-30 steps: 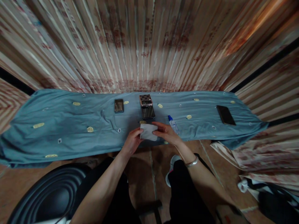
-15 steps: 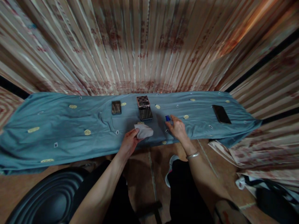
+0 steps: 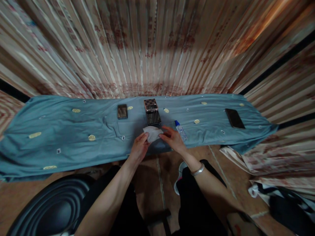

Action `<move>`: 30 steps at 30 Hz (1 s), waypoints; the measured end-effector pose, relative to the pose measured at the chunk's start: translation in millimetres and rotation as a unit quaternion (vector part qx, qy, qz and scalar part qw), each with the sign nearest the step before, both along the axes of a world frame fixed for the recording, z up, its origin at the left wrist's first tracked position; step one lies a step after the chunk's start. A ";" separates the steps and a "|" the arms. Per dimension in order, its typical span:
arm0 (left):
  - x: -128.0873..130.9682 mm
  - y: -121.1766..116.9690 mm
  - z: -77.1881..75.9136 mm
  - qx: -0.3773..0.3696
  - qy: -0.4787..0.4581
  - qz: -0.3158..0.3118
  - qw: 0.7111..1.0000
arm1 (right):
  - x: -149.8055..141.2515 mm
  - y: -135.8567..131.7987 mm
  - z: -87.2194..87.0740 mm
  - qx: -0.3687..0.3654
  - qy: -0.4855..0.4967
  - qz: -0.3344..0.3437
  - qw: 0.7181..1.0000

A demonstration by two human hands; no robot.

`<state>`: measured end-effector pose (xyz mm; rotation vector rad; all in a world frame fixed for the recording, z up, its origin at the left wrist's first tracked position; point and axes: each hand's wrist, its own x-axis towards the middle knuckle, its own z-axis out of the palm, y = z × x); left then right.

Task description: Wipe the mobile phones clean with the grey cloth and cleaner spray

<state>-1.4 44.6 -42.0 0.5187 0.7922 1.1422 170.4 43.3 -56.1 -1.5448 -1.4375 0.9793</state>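
Note:
A light grey cloth (image 3: pixel 153 134) is held up over the front part of the table. My left hand (image 3: pixel 140 144) pinches its left side between thumb and fingers. At its right edge, my right hand (image 3: pixel 173 139) has closed thumb and fingers on the cloth. Just right of that hand lies a clear bottle with a blue cap (image 3: pixel 180 130). Behind the cloth stands a folding phone (image 3: pixel 153 117), part-way unfolded, with a checkered upper half and a dark, glossy lower half.
A blue-green patterned cloth (image 3: pixel 66 131) covers the long table. A small dark square object (image 3: pixel 122 111) lies left of the phone, and a black phone-like slab (image 3: pixel 235 118) at the far right. Curtains (image 3: pixel 137 49) hang behind. A black ridged stool (image 3: pixel 56 209) stands at lower left.
My right hand has let go of the blue-capped bottle, which now lies on the table, and moved left to the grey cloth. My left hand still holds the cloth.

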 end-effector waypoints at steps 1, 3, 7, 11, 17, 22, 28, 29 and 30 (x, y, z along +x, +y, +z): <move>-0.4 0.2 -0.2 0.002 0.000 -0.002 1.000 | 1.8 1.9 -2.9 -0.009 0.023 0.015 1.000; -1.6 1.0 -0.9 0.001 0.003 -0.001 1.000 | 4.4 3.3 -5.2 -0.019 0.038 0.044 0.998; -3.3 2.1 -2.5 -0.006 0.013 0.020 1.000 | 0.8 -5.0 3.6 0.071 -0.079 0.028 0.994; -2.5 0.7 -4.0 0.004 0.027 0.020 0.999 | -18.3 -22.3 13.0 0.260 -0.224 0.067 0.937; -5.9 2.6 -4.8 0.001 0.033 0.028 0.999 | -42.6 -39.5 11.3 0.298 -0.317 0.192 0.880; -6.8 4.1 -3.5 -0.002 0.037 0.033 0.999 | -43.7 -45.2 16.6 0.294 -0.314 0.187 0.883; -8.8 5.9 0.6 -0.003 0.059 0.057 0.997 | -39.6 -45.1 20.4 0.265 -0.275 0.261 0.887; -9.8 6.5 1.4 -0.001 0.056 0.062 0.997 | -33.3 -41.0 19.8 0.266 -0.271 0.240 0.893; -10.6 7.0 2.2 0.000 0.051 0.064 0.997 | -24.5 -35.3 18.8 0.267 -0.274 0.205 0.901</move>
